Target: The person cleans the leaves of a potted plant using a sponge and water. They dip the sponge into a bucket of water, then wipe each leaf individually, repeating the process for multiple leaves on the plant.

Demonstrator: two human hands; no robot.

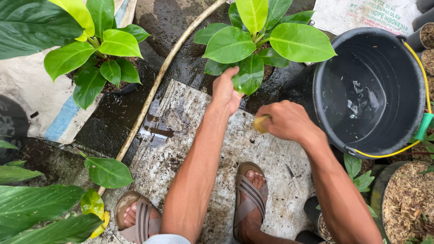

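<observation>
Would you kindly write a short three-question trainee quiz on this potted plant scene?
1. True or false: the left hand touches a broad green leaf.
2. What does the large black plastic bucket with a yellow handle hold?
3. The right hand holds: A) small yellow object; B) hose; C) pot.

Key: 1 true; 2 water; 3 A.
</observation>
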